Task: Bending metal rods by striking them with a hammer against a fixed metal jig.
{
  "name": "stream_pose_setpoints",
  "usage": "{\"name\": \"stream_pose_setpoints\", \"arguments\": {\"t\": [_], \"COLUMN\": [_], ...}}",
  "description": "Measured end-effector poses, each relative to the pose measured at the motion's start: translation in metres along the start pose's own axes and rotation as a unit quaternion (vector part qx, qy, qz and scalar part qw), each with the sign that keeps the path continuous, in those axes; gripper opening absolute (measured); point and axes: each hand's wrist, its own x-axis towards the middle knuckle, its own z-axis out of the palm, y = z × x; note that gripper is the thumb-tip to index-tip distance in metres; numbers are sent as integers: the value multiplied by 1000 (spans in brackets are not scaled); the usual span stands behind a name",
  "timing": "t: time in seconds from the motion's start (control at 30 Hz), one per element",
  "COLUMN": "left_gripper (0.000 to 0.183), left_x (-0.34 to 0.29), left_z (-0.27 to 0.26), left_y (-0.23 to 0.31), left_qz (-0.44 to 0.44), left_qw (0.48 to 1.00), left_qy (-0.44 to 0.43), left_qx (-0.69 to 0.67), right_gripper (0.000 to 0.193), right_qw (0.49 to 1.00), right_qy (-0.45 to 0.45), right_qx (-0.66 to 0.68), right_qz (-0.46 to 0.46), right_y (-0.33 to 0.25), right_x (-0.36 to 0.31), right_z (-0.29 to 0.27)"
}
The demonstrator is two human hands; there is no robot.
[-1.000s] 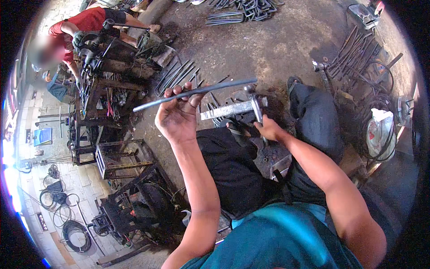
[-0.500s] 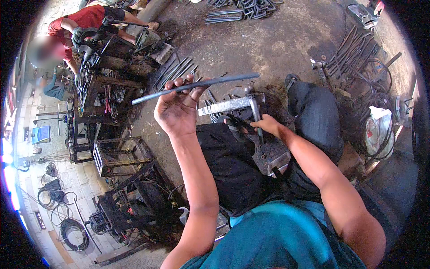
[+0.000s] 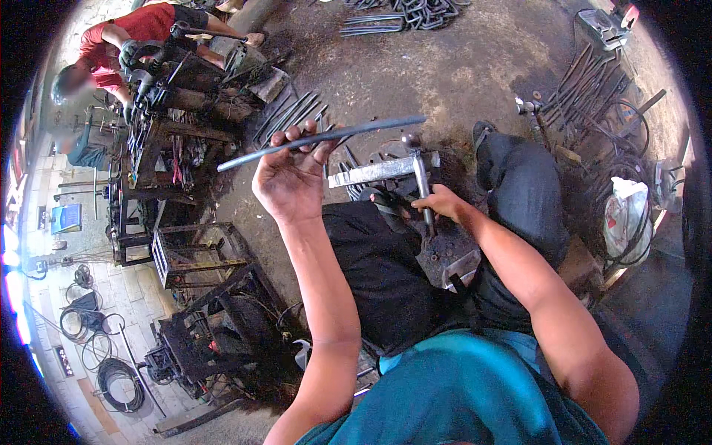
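Note:
My left hand [image 3: 291, 182] is raised, palm up, with fingers and thumb closed round a straight dark metal rod [image 3: 374, 127]. The rod slants slightly up toward the right, both ends sticking out past the hand. Lower and to the right, my right hand [image 3: 443, 203] grips a steel handle [image 3: 422, 176] topped by a round ball knob. Beside that handle lies a flat silvery bar [image 3: 371, 172]; how the two join is hard to make out. Under my right hand is a dark metal plate [image 3: 437, 256] with bolts or holes.
Bent rods [image 3: 426, 13] lie piled on the floor ahead, and more rods [image 3: 293, 119] lie left of centre. Long rods [image 3: 582, 85] are heaped at the right near a white bag [image 3: 627, 222]. At the left, a person in red [image 3: 130, 37] bends over a cluttered metal bench [image 3: 200, 104].
The ball-topped handle and my right hand have shifted slightly up and left. The rod stays in my left hand, almost unmoved. The person in red has moved their head a little.

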Motion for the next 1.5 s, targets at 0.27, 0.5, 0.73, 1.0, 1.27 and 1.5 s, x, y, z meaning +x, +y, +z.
{"name": "stream_pose_setpoints", "arguments": {"t": [0.27, 0.5, 0.73, 1.0, 1.27, 1.5], "left_gripper": [14, 12, 15, 21, 20, 23], "left_x": [-3, 4, -5, -10, -10, -12], "left_z": [3, 8, 5, 24, 27, 18], "left_y": [2, -10, -4, -26, -34, -39], "left_qz": [17, 8, 16, -4, 28, 107], "left_qw": [1000, 999, 996, 991, 983, 959], "left_qy": [9, 21, 23, -90, -75, -66], "left_qx": [19, 25, 82, 98, 163, 256], "right_gripper": [32, 45, 62, 75, 72, 76], "right_qw": [1000, 978, 943, 649, 603, 610], "right_qy": [17, 168, -50, -301, -365, -353], "right_qx": [15, -117, 194, 557, 516, 533], "right_qz": [18, -47, -266, -423, -486, -468], "right_y": [-17, -2, -138, -234, -242, -238], "right_x": [-6, 16, -57, -121, -133, -138], "right_z": [2, -25, -58, -17, -11, -13]}}
